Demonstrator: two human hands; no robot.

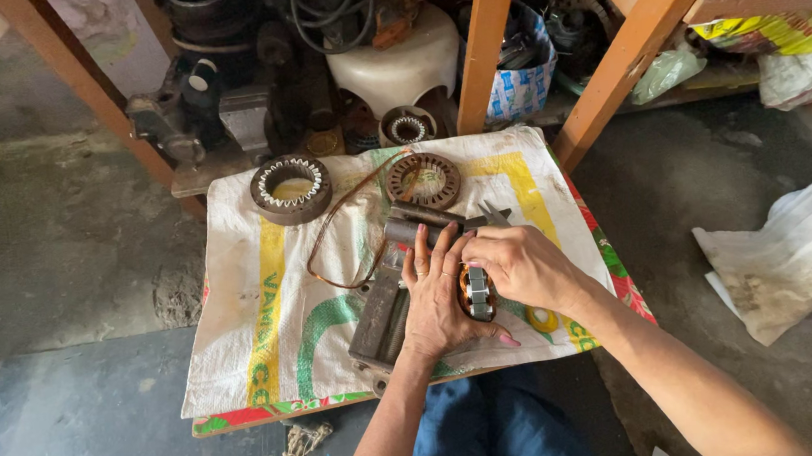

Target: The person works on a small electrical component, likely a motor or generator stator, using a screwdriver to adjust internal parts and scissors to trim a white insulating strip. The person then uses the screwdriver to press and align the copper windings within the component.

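My left hand (437, 300) lies palm down with fingers spread over a small stator core with copper winding (478, 294), pressing against it. My right hand (520, 261) grips the same core from the right. Under my hands lies a grey metal motor housing (380, 316). Pliers (445, 219) rest just beyond my fingertips. A loop of copper wire (341, 230) curls to the left of them.
A woven sack (253, 304) covers a low board. Two round stator rings (291, 188) (422, 180) sit at its far edge. A yellow tape roll (541, 319) lies by my right wrist. Wooden shelf legs (486, 29), motor parts and bags stand behind.
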